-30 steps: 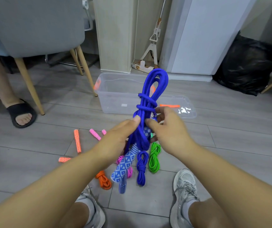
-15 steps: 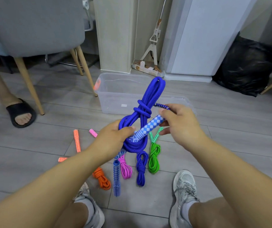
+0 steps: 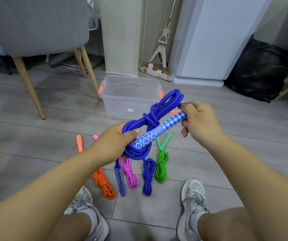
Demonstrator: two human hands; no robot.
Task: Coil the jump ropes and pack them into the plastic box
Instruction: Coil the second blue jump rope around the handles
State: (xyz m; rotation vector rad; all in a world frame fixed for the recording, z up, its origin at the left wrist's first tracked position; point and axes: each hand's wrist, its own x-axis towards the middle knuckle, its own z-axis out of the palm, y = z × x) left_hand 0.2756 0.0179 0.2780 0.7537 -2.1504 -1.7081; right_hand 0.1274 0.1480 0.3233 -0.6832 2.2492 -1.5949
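My left hand (image 3: 112, 143) grips the lower loops of a coiled, knotted blue jump rope (image 3: 158, 110) held in the air above the floor. My right hand (image 3: 199, 120) pinches the top end of one blue-and-white patterned handle (image 3: 157, 133), which lies slanted across the coil. The rope's other blue handle (image 3: 120, 181) dangles below my left hand. The clear plastic box (image 3: 131, 96) with orange clips stands open on the floor just beyond. Coiled orange (image 3: 104, 183), pink (image 3: 130, 173), small blue (image 3: 148, 176) and green (image 3: 161, 167) ropes lie on the floor under my hands.
My two grey sneakers (image 3: 193, 197) flank the ropes. A grey chair with wooden legs (image 3: 28, 87) stands at the left, a black bag (image 3: 258, 70) at the right, a white cabinet (image 3: 209, 40) and a mop (image 3: 162, 44) behind the box.
The blue coil has tilted from upright to slanting right. My right hand pulled the patterned handle up and to the right, away from my left hand.
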